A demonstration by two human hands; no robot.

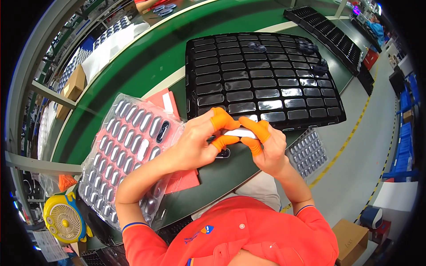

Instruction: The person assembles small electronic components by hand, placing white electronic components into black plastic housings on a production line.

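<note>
Silver oval part (240,132) lies pinched between opposing orange-capped fingers (223,119).

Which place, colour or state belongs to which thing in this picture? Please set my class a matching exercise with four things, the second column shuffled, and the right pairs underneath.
Column one
1. silver-white piece
2. fan
3. large black tray
4. finger covers

Column two
A. yellow and blue, at the lower left of the picture
B. orange
C. pinched between the left hand and the right hand
D. divided into rows of compartments, lying beyond the hands

Right pairs: 1-C, 2-A, 3-D, 4-B
</note>
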